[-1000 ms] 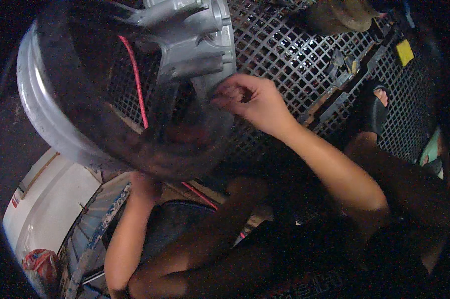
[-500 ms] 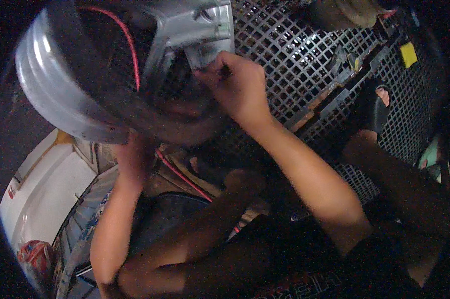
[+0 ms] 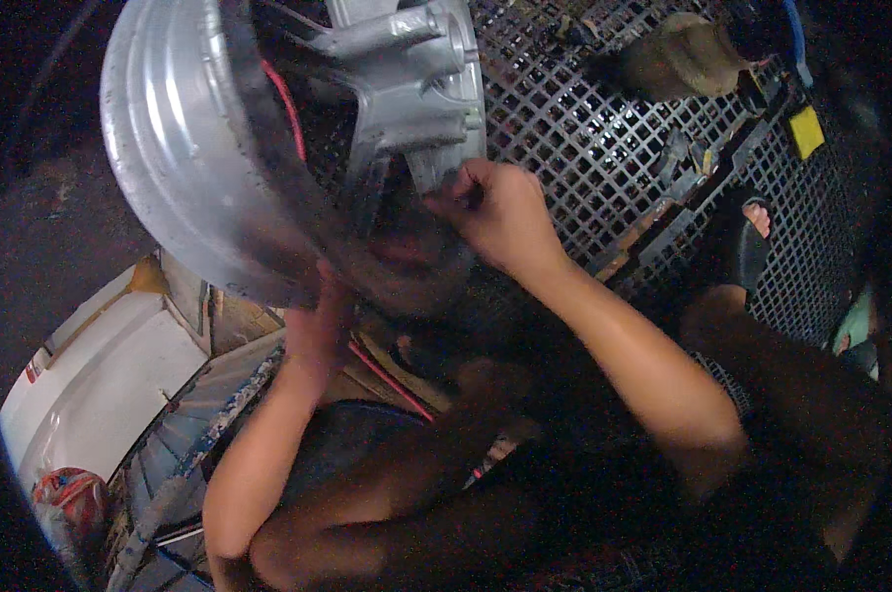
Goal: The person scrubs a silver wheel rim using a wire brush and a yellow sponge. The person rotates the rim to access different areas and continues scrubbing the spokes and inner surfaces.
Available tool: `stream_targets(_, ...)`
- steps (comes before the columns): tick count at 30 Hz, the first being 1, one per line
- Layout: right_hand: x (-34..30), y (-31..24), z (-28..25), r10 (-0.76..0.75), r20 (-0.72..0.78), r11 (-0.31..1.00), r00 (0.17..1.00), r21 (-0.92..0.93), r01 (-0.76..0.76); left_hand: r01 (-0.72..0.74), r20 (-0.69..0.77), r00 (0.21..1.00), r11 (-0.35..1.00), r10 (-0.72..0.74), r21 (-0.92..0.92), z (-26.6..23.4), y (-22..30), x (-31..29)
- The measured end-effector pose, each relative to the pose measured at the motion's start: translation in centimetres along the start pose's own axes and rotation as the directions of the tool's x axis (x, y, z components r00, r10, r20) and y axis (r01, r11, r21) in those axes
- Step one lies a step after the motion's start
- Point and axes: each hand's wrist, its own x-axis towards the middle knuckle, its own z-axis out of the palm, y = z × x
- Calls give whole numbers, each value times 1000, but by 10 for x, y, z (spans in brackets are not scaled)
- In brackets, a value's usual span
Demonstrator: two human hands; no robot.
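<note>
A silver metal wheel rim [image 3: 170, 128] with broad spokes [image 3: 407, 123] is held up tilted in front of me at the upper left. My left hand [image 3: 318, 321] grips its lower edge from below, its fingers partly hidden by the rim. My right hand [image 3: 505, 212] is closed in a pinch at the end of a spoke, near the rim's inner side. Anything between its thumb and fingers is too dark and small to make out. A red hose or cable [image 3: 288, 109] shows through the gap between the spokes and reappears beneath the rim.
Dark grating [image 3: 564, 128] covers the floor beyond. On it lie a brown rounded object [image 3: 683, 59], rusty metal bars [image 3: 653, 222] and a yellow piece [image 3: 807, 133]. A white panel [image 3: 120, 365] and a red-and-clear plastic bag [image 3: 71, 498] are at the left. My sandalled foot [image 3: 754, 232] rests right.
The rim and both hands have shifted right and slightly down in the picture. More of the rim's outer side and spokes shows now. Both hands keep their places on it.
</note>
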Motion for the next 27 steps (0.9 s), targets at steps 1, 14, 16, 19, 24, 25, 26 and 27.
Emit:
stream_targets(1,-1,-2,-3,21,47,999,999,-27,-19,-4,39,999,998,6,-57,-1,0,0)
stream_targets(14,17,-4,-6,-121,-85,989,989,-91,113,-209,131,976,921,175,329,-6,-10,5)
stream_targets(16,-2,-4,-15,-45,-216,997,975,-67,31,-199,207,973,807,96,556,-26,-36,6)
stream_targets(19,-4,-10,-39,245,-186,969,951,42,-242,-117,228,974,814,-19,569,-32,-14,7)
stream_targets(24,-17,-31,-60,-592,28,788,805,-191,586,-184,231,970,853,77,488,-30,7,5)
stream_targets(25,-16,-36,-65,-617,82,741,783,-275,613,-227,232,965,826,120,517,-29,11,5)
stream_targets(26,-16,-39,-67,-635,137,685,760,-355,636,-255,234,960,817,152,517,-27,18,3)
stream_targets(27,-15,-46,-66,-610,129,706,782,-360,610,-288,239,953,807,188,515,-24,27,3)
